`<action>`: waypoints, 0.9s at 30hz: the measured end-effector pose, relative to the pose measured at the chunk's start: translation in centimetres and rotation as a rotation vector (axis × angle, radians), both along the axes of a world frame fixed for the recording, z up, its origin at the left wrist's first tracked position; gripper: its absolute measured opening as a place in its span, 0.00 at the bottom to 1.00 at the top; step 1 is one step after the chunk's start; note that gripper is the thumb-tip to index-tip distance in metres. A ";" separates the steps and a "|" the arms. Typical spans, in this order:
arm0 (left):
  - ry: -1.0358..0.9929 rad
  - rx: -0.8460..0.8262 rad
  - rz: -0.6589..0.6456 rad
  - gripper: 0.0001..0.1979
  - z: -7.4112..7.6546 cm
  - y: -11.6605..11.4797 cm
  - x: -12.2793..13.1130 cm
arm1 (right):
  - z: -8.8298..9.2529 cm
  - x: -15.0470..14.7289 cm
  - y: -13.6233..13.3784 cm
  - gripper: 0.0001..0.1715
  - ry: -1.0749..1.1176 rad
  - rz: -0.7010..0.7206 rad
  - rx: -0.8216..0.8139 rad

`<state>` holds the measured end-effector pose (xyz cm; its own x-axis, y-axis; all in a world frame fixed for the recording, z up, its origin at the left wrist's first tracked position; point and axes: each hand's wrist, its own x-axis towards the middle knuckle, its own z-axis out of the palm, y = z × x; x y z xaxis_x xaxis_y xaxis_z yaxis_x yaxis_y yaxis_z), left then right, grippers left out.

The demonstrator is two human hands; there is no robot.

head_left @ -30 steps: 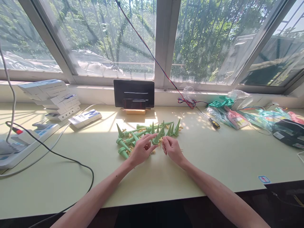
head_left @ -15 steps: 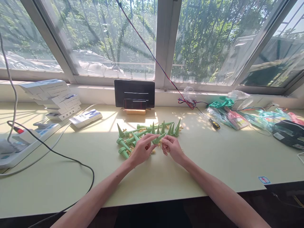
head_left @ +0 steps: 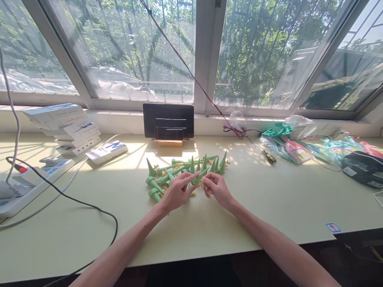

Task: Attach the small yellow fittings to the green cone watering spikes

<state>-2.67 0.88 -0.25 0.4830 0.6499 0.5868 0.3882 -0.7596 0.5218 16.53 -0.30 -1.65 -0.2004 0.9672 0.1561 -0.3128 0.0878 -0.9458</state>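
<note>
My left hand (head_left: 178, 191) is closed around a green cone-shaped plastic watering spike (head_left: 202, 175), gripping it between thumb and fingers with the tip aimed up and to the right. Against the base of that spike, my right hand (head_left: 218, 189) pinches at a small yellow valve (head_left: 200, 183); its fingertips partly cover the piece. Several more green spikes lie or stand around and behind my hands, such as a tilted one (head_left: 154, 183) at left and an upright one (head_left: 223, 163) at right. Small yellow fittings show among them.
Behind the spikes, a phone and a dark tablet (head_left: 169, 115) lean on a wooden stand. At left are stacked white boxes (head_left: 68, 127), a power strip (head_left: 38, 185) and a black cable (head_left: 89, 205). A screwdriver (head_left: 269, 157) and bagged items (head_left: 295, 149) lie at right.
The view has tilted up slightly. My left index finger reaches a little further along the spike; both hands otherwise keep nearly the same place and hold.
</note>
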 end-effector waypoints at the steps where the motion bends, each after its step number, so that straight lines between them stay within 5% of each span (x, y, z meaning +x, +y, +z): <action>1: 0.003 0.006 0.003 0.25 0.0 0.0 0.0 | 0.1 0.0 -0.1 0.15 -0.037 -0.023 0.030; 17: -0.035 -0.045 0.035 0.24 -0.3 0.0 0.1 | 0.2 -0.1 -0.9 0.11 -0.431 -0.276 0.419; 27: -0.105 -0.362 0.012 0.24 0.3 -0.6 0.4 | 0.4 0.1 -1.0 0.12 -0.546 -0.326 0.513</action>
<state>-2.32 0.32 0.10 0.4238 0.8295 0.3638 0.3258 -0.5144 0.7933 16.61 -1.27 -1.28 -0.0973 0.8247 0.5572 0.2964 0.5584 -0.7748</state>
